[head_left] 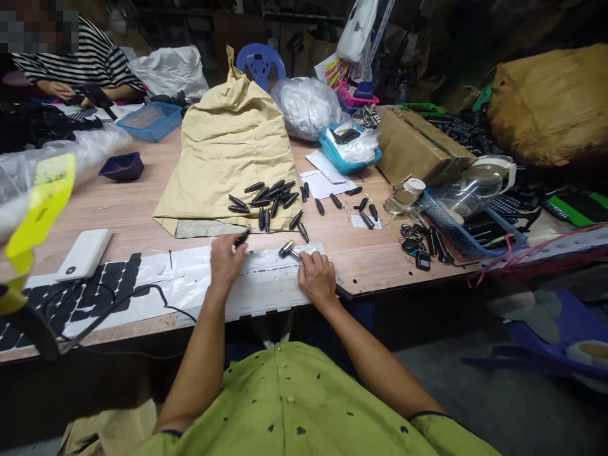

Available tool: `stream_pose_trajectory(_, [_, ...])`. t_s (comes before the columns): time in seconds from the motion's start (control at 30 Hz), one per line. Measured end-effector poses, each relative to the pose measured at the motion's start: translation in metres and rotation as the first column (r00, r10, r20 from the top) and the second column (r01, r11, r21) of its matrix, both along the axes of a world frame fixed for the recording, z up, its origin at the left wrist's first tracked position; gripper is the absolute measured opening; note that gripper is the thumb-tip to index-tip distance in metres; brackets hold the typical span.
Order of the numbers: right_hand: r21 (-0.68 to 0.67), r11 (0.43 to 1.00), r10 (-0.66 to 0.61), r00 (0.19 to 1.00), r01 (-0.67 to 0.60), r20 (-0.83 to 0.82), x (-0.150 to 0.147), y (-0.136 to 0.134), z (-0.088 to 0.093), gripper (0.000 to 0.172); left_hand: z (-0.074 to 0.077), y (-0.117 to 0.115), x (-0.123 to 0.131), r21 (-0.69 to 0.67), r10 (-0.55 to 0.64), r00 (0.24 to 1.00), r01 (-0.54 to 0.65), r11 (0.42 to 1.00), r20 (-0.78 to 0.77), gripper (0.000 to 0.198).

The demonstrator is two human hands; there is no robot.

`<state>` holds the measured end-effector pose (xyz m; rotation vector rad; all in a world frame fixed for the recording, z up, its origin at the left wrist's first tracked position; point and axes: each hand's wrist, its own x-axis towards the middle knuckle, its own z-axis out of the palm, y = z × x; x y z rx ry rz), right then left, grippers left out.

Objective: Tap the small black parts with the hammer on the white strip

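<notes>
My left hand (226, 261) pinches a small black pen-shaped piece (242, 239) between thumb and fingers, just above the white board (266, 285) at the table's front. In my right hand (317, 277) is a small hammer (287, 248); its metal head points left over the board, and the fingers wrap its handle. Beyond both hands, several similar black pieces (275, 193) lie heaped on the front of a beige cloth bag (237, 145). More black pieces (335, 201) are scattered to the right on the wooden tabletop.
At left lie a white power bank (85, 254), black cables and a dark purple tray (122, 166). A blue basket (437, 215), keys (413, 244) and a cardboard box (418, 145) stand right. Across the table sits a person in a striped top (102, 54).
</notes>
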<state>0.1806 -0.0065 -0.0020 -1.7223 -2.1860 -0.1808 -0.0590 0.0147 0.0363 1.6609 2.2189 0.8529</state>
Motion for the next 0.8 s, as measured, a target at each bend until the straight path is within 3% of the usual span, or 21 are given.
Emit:
stream_pose_trajectory(0.1, [-0.039, 0.999, -0.004, 1.000, 0.003, -0.015, -0.003, 0.002, 0.002, 0.028, -0.019, -0.023, 0.033, -0.035, -0.178, 0.984, 0.178, 0.983, -0.005, 0.023])
stream_pose_trajectory(0.23, [-0.081, 0.997, -0.009, 0.999, 0.007, -0.033, -0.006, 0.005, 0.005, 0.029, -0.030, -0.028, 0.045, -0.030, -0.178, 0.983, 0.177, 0.984, -0.047, 0.022])
stream_pose_trajectory(0.8, [-0.127, 0.991, -0.038, 0.998, 0.032, -0.047, -0.008, 0.010, 0.006, 0.029, -0.026, -0.018, 0.038, -0.034, -0.154, 0.988, 0.153, 0.988, -0.014, 0.017])
